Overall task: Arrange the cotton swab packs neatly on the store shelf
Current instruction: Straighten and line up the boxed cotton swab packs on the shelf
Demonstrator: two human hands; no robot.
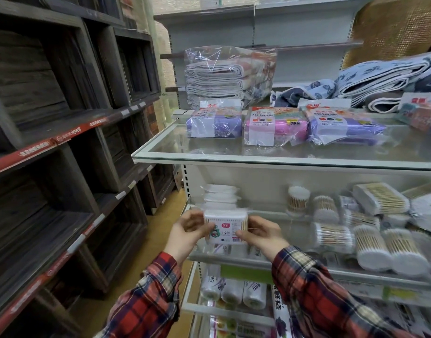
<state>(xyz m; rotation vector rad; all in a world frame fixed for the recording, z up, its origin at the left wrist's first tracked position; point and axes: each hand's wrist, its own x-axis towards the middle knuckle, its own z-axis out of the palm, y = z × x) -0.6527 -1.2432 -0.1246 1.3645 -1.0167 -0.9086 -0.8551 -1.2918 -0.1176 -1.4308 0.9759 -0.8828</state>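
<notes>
Glass store shelf (234, 258) tiers fill the right of the view, with dark wooden racks (63, 118) at 9 o'clock. 1 cotton swab pack (226, 228) is held in front of the middle tier's left end, label facing the camera, between the 2 hands. The left hand (187, 228) is closed on the pack's left edge and the right hand (258, 234) on its right edge, fingers curled round the sides and thumbs on the front; each grip is therefore shut on the pack, which sits squarely between them. The pack is judged light and fairly stiff across its face, with a slick film wrap, so it is best taken by the short edges as now. Stacked flat white packs (220, 195) lie just behind it at 12 o'clock. Loose swab bundles (370, 245) are scattered at 3 o'clock, some tipped over. Bagged goods (273, 125) and folded towels (229, 76) are set on the tier above.
</notes>
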